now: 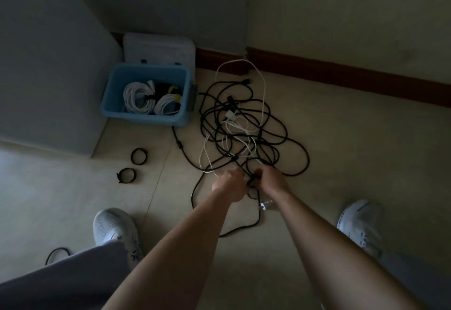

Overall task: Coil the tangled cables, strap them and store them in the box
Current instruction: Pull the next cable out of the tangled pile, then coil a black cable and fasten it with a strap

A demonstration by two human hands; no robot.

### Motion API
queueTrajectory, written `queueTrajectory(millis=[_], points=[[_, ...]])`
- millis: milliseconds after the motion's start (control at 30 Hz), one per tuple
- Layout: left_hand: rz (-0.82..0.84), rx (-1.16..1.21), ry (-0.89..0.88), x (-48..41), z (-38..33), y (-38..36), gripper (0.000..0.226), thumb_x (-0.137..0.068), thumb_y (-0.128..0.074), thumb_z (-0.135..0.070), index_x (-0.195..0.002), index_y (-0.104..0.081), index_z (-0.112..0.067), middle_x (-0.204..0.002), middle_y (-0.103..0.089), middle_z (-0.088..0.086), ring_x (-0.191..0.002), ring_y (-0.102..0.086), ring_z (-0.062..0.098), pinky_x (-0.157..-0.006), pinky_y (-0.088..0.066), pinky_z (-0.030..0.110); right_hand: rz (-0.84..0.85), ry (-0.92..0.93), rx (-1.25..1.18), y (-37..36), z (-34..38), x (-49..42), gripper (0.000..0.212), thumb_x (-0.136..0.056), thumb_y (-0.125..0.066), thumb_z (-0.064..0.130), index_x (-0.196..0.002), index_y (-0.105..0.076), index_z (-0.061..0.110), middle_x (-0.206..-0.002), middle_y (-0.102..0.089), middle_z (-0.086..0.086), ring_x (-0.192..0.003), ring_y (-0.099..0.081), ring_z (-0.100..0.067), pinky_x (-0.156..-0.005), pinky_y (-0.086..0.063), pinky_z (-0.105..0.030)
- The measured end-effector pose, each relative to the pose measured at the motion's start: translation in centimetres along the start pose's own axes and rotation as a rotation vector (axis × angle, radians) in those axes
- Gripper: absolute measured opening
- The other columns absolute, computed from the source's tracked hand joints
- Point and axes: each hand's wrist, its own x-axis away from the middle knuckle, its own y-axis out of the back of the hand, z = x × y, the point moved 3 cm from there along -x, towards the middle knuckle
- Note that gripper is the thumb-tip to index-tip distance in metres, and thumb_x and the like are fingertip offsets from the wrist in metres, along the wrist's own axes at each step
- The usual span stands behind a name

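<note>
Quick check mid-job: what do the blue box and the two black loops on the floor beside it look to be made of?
Blue box: likely moulded plastic; smooth walls with a dull sheen and a rounded rim. Black loops: probably fabric hook-and-loop straps; thin matte bands with a loose tail, though the light is too dim to be sure.

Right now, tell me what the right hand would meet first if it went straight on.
Probably the tangled cables: the right hand points away from the person, and their black loops lie just beyond it, though depth is unclear.
</note>
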Motion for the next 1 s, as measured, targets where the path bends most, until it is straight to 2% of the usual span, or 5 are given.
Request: queueTrajectory(millis=[133,233,633,800,1000], points=[[-0.049,0.038,-0.069,-0.8,0.2,0.3,0.027,-0.089,-0.063,-0.046,-0.11,-0.064,-0.03,-0.108,-0.066,0.003,-0.099,-0.066,0.026,-0.071,-0.05,0.032,-0.087,0.053,-0.062,-0.1,0.5,-0.3,0.004,-0.083,-0.073,0.022,-0.087,-0.072,0.024,-0.089,-0.074,0.004,-0.092,-0.069,-0.022,-0.069,-0.046,-0.026],[-0.044,0.022,-0.102,-0.7,1.1,1.3,0.022,-0.096,-0.057,-0.037,-0.112,-0.07,-0.027,-0.108,-0.07,0.005,-0.099,-0.067,0.027,-0.076,-0.054,0.034,-0.052,0.129,-0.173,0.0,1.3,-0.2,0.016,-0.079,-0.077,0.026,-0.072,-0.064,0.03,-0.071,-0.065,0.016,-0.079,-0.066,-0.012,-0.063,-0.045,-0.023],[-0.237,-0.165,0.478,3.5,13.3,7.8,0.046,-0.086,-0.058,-0.047,-0.121,-0.059,-0.018,-0.11,-0.063,0.005,-0.092,-0.061,0.025,-0.065,-0.041,0.028,-0.041,0.032,0.008,-0.4,6.9,-0.8,0.03,-0.094,-0.059,0.034,-0.119,-0.059,0.018,-0.112,-0.067,-0.002,-0.101,-0.064,-0.028,-0.074,-0.045,-0.031],[-0.29,-0.135,0.44,3.7,11.0,7.8,0.054,-0.09,-0.058,-0.051,-0.132,-0.048,-0.019,-0.132,-0.05,0.007,-0.116,-0.057,0.032,-0.074,-0.042,0.036,-0.014,-0.106,-0.128,-1.3,8.2,-1.9,0.045,-0.096,-0.06,0.044,-0.105,-0.07,0.002,-0.102,-0.074,-0.015,-0.075,-0.07,-0.026,-0.052,-0.047,-0.024],[-0.35,0.06,0.296,3.7,7.0,8.0,0.036,-0.093,-0.054,-0.037,-0.124,-0.054,-0.019,-0.126,-0.053,0.006,-0.109,-0.059,0.031,-0.081,-0.049,0.038,-0.174,-0.055,-0.096,-0.8,9.8,-2.7,0.03,-0.096,-0.06,0.024,-0.116,-0.071,0.006,-0.118,-0.071,-0.014,-0.112,-0.066,-0.03,-0.086,-0.052,-0.031]])
